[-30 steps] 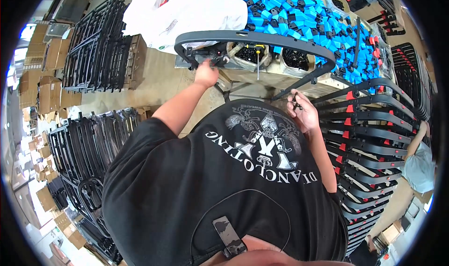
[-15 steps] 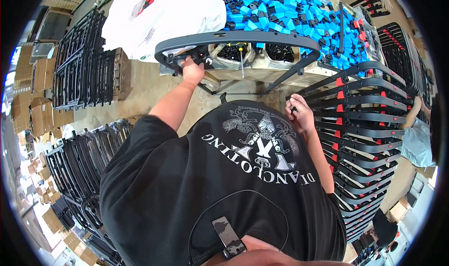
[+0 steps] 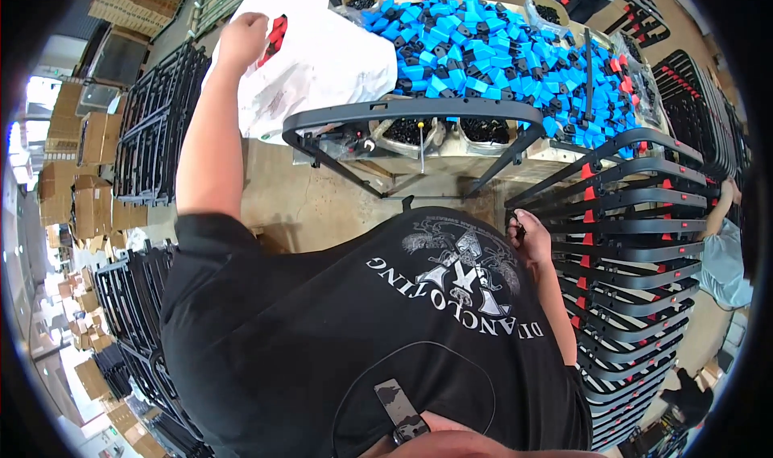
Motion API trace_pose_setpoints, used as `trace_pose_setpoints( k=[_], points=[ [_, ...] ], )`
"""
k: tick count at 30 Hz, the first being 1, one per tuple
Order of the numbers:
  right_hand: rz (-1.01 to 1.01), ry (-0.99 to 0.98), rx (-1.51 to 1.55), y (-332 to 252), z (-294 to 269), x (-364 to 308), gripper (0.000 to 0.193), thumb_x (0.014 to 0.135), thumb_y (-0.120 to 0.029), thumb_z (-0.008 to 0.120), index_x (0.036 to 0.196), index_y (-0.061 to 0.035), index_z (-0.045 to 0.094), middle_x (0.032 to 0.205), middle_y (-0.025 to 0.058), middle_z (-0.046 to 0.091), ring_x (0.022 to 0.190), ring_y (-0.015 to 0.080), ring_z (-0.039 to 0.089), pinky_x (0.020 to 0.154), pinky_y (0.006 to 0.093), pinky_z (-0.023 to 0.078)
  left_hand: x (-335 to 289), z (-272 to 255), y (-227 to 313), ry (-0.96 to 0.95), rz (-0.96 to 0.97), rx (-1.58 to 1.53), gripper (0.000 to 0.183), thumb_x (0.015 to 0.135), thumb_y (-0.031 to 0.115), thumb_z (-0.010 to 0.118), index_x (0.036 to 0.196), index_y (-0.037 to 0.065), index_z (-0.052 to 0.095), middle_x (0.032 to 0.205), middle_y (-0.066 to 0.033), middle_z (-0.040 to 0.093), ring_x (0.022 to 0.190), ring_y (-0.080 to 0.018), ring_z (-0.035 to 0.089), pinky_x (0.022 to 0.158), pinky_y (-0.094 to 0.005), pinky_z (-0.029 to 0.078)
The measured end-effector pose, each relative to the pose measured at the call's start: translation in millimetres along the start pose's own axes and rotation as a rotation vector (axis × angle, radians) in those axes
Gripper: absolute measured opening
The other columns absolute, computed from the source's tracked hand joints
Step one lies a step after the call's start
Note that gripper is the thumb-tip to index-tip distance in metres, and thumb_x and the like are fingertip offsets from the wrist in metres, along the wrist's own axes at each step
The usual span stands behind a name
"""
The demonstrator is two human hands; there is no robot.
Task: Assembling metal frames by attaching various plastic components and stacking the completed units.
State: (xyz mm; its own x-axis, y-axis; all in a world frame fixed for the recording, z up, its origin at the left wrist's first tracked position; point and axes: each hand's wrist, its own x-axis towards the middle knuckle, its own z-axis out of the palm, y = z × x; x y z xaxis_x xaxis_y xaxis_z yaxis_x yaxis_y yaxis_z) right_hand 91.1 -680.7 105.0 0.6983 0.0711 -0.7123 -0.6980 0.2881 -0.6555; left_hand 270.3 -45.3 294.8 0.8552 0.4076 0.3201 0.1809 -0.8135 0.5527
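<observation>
Red part [image 3: 276, 41] slants lengthwise away and rightward against the white bag [image 3: 322, 55]. I can't tell whether the left hand [image 3: 244, 41] grips; the right hand [image 3: 534, 239] clasps dark pieces [image 3: 521, 233].

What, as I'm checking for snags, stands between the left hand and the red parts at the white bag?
Only a strip of the white plastic bag shows between the left hand and the red parts; contact is unclear. The curved black frame is nearer the body, not between.

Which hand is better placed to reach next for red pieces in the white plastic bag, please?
Probably the left hand, beside the red pieces; the right hand is farther away, holding something small and black.
</observation>
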Motion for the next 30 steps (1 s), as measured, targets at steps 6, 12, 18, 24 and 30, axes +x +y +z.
trace_pose_setpoints(
  k=[6,12,18,24,30],
  points=[
    [-0.038,-0.073,-0.021,-8,-10,-6,0.026,0.098,-0.022,0.063,0.117,-0.0051,0.06,0.08,0.0028,0.062,0.063,0.0124,0.056,0.053,0.0254,0.042,49,97,-208,-0.488,-0.304,0.569,0.067,0.093,0.049,0.048,0.146,0.009,0.05,0.141,-0.0254,0.057,0.135,-0.0399,0.052,0.114,-0.0433,0.038],
    [-0.048,0.136,-0.018,36,-43,-38,0.021,0.1,-0.023,0.06,0.112,-0.0064,0.062,0.079,0.0019,0.062,0.062,0.0118,0.056,0.054,0.0255,0.043,38,85,-92,-0.222,-0.214,0.373,0.069,0.086,0.038,0.069,0.144,0.007,0.048,0.133,-0.0265,0.061,0.126,-0.0388,0.058,0.108,-0.0436,0.045],
    [-0.014,0.289,-0.193,62,-36,-58,0.021,0.099,-0.023,0.061,0.112,-0.0067,0.063,0.082,0.0031,0.065,0.063,0.0118,0.059,0.056,0.0251,0.045,91,86,-106,-0.165,-0.153,0.177,0.075,0.081,0.043,0.073,0.139,0.001,0.052,0.133,-0.0277,0.061,0.125,-0.0391,0.059,0.108,-0.0423,0.046],
    [-0.03,0.338,-0.147,82,-28,-79,0.019,0.097,-0.021,0.063,0.108,-0.0054,0.062,0.08,0.004,0.065,0.062,0.0135,0.059,0.053,0.0264,0.045,127,114,-117,-0.232,-0.146,0.267,0.074,0.081,0.044,0.073,0.138,0.0,0.055,0.138,-0.0258,0.059,0.13,-0.0355,0.056,0.109,-0.041,0.044],
    [-0.058,0.403,-0.129,97,-16,-99,0.019,0.097,-0.016,0.064,0.109,-0.0021,0.062,0.079,0.0059,0.064,0.062,0.0153,0.059,0.058,0.0269,0.048,138,116,-132,-0.431,-0.144,0.545,0.077,0.081,0.055,0.068,0.132,-0.003,0.061,0.132,-0.0236,0.063,0.13,-0.025,0.057,0.109,-0.0333,0.042]
  ],
)
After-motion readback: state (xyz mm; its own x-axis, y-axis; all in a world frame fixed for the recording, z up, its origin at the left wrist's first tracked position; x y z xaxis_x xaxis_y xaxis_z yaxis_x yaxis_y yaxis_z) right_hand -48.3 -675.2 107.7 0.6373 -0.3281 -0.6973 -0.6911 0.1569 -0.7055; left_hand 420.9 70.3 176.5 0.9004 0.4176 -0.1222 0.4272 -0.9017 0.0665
